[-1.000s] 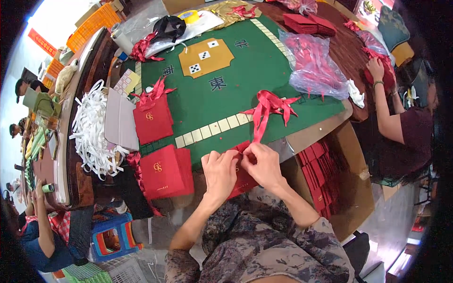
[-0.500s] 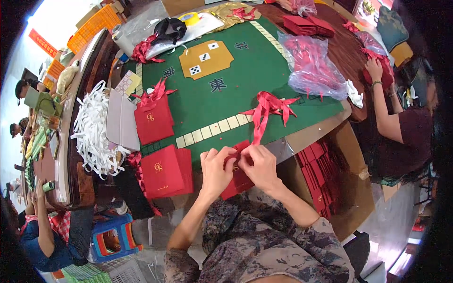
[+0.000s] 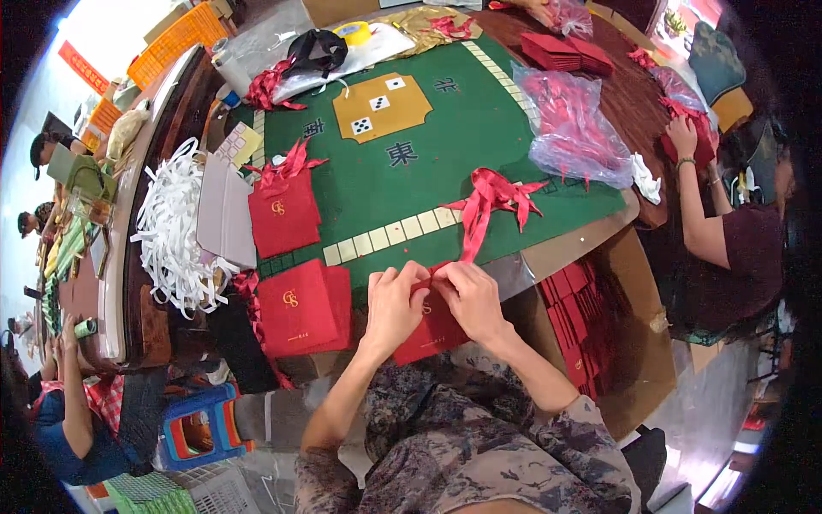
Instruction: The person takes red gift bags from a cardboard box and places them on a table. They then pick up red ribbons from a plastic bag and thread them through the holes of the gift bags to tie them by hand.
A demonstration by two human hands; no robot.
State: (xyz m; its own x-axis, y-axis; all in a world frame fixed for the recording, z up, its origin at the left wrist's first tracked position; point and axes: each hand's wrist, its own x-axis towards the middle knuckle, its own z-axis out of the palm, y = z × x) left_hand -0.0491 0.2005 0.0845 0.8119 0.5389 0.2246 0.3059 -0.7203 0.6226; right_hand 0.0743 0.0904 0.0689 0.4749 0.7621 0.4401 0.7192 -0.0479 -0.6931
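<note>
My left hand and my right hand meet at the top edge of a red paper bag with a gold print, just off the table's near edge. Both are closed, thumbs against fingertips, pinching a short stretch of red ribbon at the bag's top. The fingers partly hide the ribbon and its path through the bag. Just beyond my right hand, a loose bundle of red ribbons trails over the mat toward it. Left of my left hand lies a stack of similar red bags.
More red bags with ribbons lie on the green mat. White strips spill beside a grey box at left. A plastic bag of ribbons rests at right, above an open carton of red bags. Another person works at right.
The fingers of both hands stay at the bag's top and a red strip now shows more plainly between them. The bag hangs a little straighter. The view has shifted slightly.
</note>
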